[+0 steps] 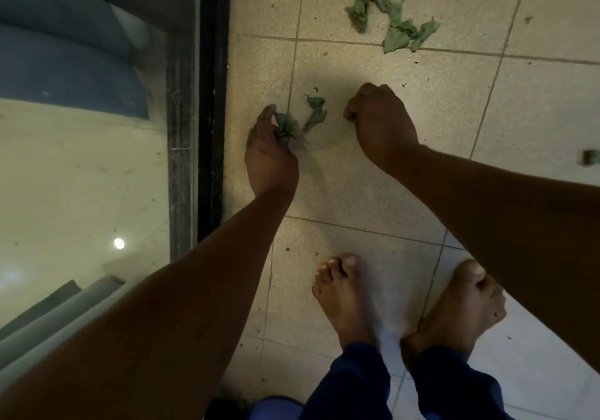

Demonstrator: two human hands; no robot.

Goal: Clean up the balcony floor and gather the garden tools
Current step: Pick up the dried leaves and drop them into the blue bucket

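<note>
Mid-frame on the speckled beige floor tiles (373,166), left hand (271,150) pinches wilted leaves (287,124); right hand (381,118) fisted, contents hidden; glass door (81,160) at left.

I see my left hand (271,150) by the door track (211,95), holding leaves (287,126); another leaf (316,111) lies between it and my right hand (381,121). More scraps (391,17) lie ahead, feet (344,293) behind.

left hand (271,156): fingers curled, pinching | right hand (383,124): fisted, knuckles up | both arms extended down
</note>
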